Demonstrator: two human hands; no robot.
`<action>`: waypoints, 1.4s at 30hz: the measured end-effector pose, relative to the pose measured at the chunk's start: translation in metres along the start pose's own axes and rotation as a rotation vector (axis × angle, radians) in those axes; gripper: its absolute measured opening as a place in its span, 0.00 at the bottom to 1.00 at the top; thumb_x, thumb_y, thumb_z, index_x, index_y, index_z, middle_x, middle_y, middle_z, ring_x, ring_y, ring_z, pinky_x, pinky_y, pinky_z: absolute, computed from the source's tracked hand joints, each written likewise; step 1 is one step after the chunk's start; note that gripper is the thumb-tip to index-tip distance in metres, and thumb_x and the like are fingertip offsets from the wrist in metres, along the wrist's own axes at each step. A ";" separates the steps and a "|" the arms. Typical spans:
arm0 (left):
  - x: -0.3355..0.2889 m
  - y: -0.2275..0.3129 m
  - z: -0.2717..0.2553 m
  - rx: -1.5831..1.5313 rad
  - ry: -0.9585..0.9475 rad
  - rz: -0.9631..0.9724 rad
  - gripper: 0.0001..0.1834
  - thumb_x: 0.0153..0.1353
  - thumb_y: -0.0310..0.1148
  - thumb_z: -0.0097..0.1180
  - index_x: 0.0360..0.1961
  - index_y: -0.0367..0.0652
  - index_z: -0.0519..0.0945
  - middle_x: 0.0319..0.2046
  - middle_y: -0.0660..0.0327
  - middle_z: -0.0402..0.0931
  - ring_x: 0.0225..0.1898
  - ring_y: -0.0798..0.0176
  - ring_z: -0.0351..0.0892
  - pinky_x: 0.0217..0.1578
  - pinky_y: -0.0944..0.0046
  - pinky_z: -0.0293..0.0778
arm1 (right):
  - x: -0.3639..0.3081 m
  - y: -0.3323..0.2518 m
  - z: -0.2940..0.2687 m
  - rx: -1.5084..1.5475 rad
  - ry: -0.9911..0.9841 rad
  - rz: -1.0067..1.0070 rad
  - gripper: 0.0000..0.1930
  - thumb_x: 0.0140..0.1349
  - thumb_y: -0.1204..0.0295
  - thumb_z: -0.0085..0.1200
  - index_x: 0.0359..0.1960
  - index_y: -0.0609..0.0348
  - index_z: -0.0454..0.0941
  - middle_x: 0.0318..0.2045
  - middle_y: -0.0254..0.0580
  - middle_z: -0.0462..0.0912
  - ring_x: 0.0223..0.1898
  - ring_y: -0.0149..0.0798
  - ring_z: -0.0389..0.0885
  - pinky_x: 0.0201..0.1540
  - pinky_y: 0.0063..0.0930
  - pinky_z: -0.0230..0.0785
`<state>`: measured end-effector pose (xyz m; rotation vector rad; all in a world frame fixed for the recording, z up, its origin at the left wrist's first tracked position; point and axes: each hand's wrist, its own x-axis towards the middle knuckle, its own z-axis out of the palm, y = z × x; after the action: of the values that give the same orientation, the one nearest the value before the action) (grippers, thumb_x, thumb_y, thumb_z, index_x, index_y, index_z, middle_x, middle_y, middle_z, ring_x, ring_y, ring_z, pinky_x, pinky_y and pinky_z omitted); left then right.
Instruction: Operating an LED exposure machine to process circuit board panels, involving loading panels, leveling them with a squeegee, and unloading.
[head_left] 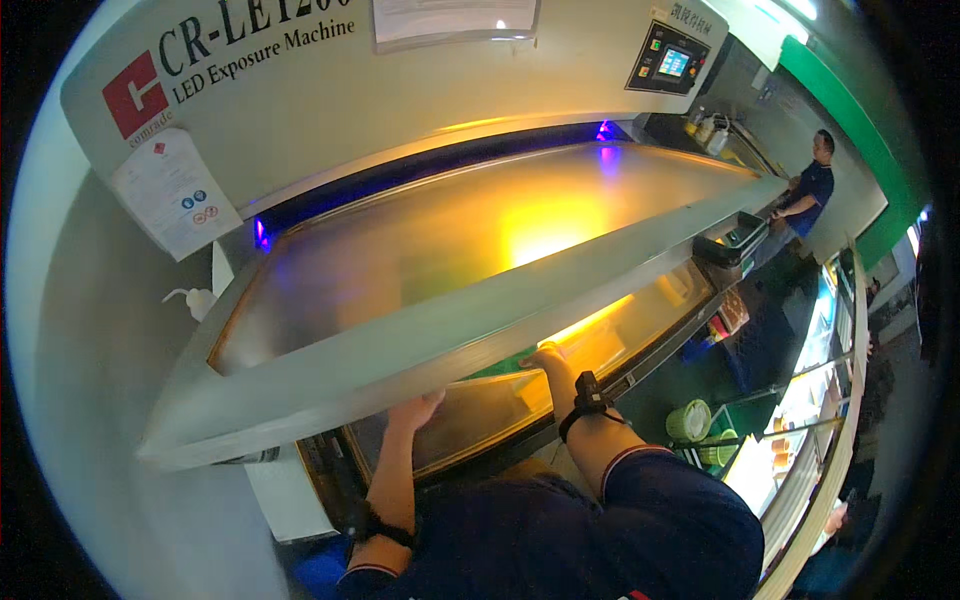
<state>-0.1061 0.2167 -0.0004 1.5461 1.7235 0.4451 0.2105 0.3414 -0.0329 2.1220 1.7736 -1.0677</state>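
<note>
My left hand reaches under the front rail of a large exposure machine's lid, over the lower glass bed. Its visible fingers look stretched out, with nothing seen in them; the rail partly covers them. To its right, my right hand is also at the rail's underside, beside a narrow strip of green material. The rail hides most of that strip. The right fingers are partly covered and washed by yellow light, so their grip is unclear. Each wrist wears a black band.
A control panel sits at the machine's upper right. A black tray rests at the rail's right end, with a co-worker standing beyond. Green tubs stand to my right near a wooden-edged rack.
</note>
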 end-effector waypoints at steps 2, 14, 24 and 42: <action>-0.017 -0.029 0.027 0.212 -0.049 -0.117 0.59 0.53 0.69 0.53 0.72 0.35 0.48 0.74 0.45 0.39 0.75 0.44 0.33 0.69 0.34 0.34 | 0.000 -0.001 0.003 0.093 -0.036 0.082 0.33 0.56 0.46 0.60 0.53 0.60 0.74 0.40 0.53 0.81 0.41 0.44 0.81 0.42 0.39 0.74; -0.122 -0.036 0.052 0.585 -0.489 0.161 0.64 0.50 0.74 0.50 0.72 0.32 0.46 0.74 0.43 0.31 0.75 0.40 0.26 0.66 0.30 0.25 | -0.198 0.140 0.144 1.049 0.103 0.083 0.28 0.62 0.48 0.56 0.51 0.60 0.80 0.30 0.47 0.84 0.25 0.38 0.81 0.27 0.31 0.74; -0.146 0.189 0.183 -0.156 -0.566 0.526 0.28 0.69 0.34 0.49 0.66 0.31 0.62 0.68 0.47 0.58 0.70 0.54 0.56 0.67 0.57 0.54 | -0.551 0.259 0.245 1.762 1.109 0.446 0.20 0.65 0.59 0.55 0.44 0.69 0.81 0.38 0.39 0.84 0.38 0.33 0.79 0.46 0.31 0.70; -0.630 0.382 0.443 0.232 -1.818 0.287 0.24 0.61 0.48 0.59 0.51 0.43 0.72 0.43 0.60 0.77 0.40 0.62 0.79 0.40 0.59 0.78 | -0.663 0.293 0.418 2.400 1.934 0.465 0.14 0.69 0.64 0.52 0.52 0.54 0.73 0.43 0.38 0.83 0.40 0.36 0.84 0.38 0.29 0.77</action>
<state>0.4613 -0.4060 0.1713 1.3985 0.1086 -0.8782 0.2864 -0.4915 -0.0164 -0.8139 0.6718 0.0163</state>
